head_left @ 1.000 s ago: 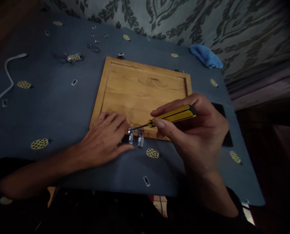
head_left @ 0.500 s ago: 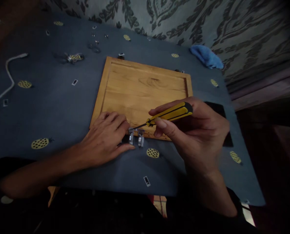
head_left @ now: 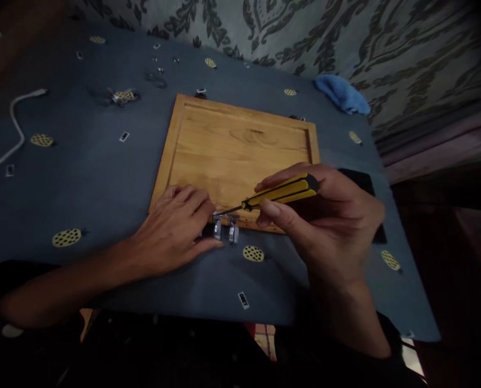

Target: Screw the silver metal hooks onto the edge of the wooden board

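A shallow-framed wooden board (head_left: 240,145) lies on the table. At its near edge are shiny metal pieces with two curved loops (head_left: 225,230), like a hook fitting. My left hand (head_left: 179,218) is closed over the board's near left edge, fingers bent on top and thumb beside the fitting. What lies under its palm is hidden. My right hand (head_left: 329,221) grips a screwdriver (head_left: 283,192) by its yellow and black handle, between thumb and fingers. The thin shaft slants down to the left, its tip at the fitting beside my left fingers.
Small metal bits (head_left: 160,70) and a clear plastic bag (head_left: 121,96) lie at the back left. A white cable (head_left: 18,124) curves along the left side. A blue cloth (head_left: 342,94) rests near the wall; a dark flat object (head_left: 359,180) is partly behind my right hand.
My right hand and the screwdriver handle have shifted slightly, with the fingers placed a little differently on the handle. The tip stays at the fitting; my left hand and the board have not visibly moved.
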Available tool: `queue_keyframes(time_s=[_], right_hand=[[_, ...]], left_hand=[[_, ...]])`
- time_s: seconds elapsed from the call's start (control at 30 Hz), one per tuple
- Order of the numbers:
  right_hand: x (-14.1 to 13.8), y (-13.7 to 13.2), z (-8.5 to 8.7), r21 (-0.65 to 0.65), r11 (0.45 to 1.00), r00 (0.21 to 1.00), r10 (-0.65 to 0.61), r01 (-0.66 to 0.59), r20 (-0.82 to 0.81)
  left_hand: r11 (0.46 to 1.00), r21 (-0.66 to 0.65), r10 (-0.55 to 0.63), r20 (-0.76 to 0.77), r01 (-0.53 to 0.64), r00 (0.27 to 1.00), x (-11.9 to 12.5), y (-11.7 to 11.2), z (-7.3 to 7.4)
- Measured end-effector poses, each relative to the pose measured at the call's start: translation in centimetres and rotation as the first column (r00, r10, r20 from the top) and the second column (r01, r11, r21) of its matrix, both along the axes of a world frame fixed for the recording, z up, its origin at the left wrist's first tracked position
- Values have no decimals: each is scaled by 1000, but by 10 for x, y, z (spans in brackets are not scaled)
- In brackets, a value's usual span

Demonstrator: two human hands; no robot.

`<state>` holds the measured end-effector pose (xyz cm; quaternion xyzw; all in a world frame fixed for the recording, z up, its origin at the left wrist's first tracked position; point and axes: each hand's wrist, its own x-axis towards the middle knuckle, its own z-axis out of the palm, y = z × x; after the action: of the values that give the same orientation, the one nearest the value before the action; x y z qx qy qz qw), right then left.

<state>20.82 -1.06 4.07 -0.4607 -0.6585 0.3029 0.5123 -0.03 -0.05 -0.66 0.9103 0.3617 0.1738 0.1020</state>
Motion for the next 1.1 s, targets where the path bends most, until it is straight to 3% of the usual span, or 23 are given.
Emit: queue_keyframes(time_s=[0.2, 0.3, 0.97, 1.1], right_hand=[[-3, 4, -16, 219, 962, 984, -143, 163, -104], [-2, 4, -18, 256, 943, 971, -176, 213, -159], [-2, 1, -12, 240, 967, 995, -92, 80, 38], [5, 0, -3, 170, 984, 988, 29, -56, 154]], left_hand=[[1000, 1, -8, 2, 8, 1000, 0, 0, 1], [1000, -5, -16, -4, 16, 1000, 0, 1, 3], [1000, 18, -16, -25, 17, 1000, -1, 1, 2], [1000, 19, -2, -38, 3, 999, 0, 1, 2]])
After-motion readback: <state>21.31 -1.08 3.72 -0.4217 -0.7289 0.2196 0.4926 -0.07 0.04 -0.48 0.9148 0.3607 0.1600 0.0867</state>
